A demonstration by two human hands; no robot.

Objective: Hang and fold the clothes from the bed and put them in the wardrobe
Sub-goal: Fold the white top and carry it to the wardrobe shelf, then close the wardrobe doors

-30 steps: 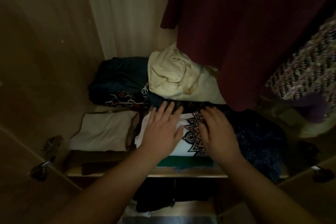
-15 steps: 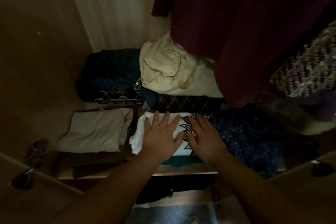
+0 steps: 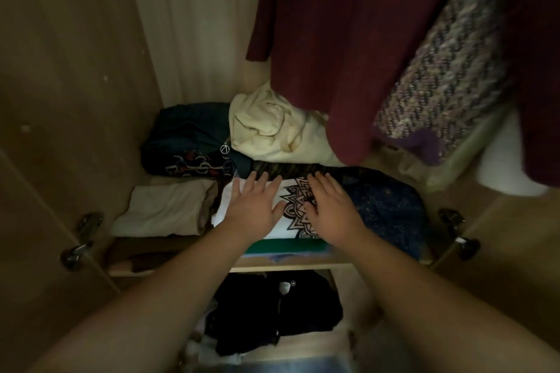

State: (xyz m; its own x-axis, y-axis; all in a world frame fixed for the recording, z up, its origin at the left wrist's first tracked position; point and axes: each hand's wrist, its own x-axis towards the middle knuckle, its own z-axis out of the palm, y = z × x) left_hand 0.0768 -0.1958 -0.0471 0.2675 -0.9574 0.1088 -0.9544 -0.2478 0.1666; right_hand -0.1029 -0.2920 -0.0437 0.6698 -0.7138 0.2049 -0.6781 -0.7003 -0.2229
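From my remote seat I see both hands laid flat on a folded white T-shirt with a black mandala print (image 3: 292, 209), which lies on the wooden wardrobe shelf (image 3: 272, 266) just below the middle of the view. The left hand (image 3: 251, 209) rests palm down on the shirt's white half at nine o'clock of the print. Its fingers (image 3: 260, 180) are straight, spread wide and gripping nothing. The right hand (image 3: 330, 212) lies the same way at three o'clock of the print, fingers straight and slightly fanned, covering the print's right side.

The shirt sits on a folded green cloth (image 3: 285, 247) whose edge shows at its six o'clock. Just beside the shirt at nine o'clock lies a folded beige cloth (image 3: 163, 209). Touching it at three o'clock is a bundled dark blue speckled garment (image 3: 391, 209). At twelve o'clock, further back on the shelf, a crumpled cream garment (image 3: 266, 127) sits beside a dark navy garment with a patterned band (image 3: 188, 136).

A long maroon hanging garment (image 3: 348, 39) drops from the top of the view at one o'clock, and a purple and white knitted garment (image 3: 448, 76) hangs beside it at two o'clock. On the lower shelf, at six o'clock, lie black clothes (image 3: 272, 309).
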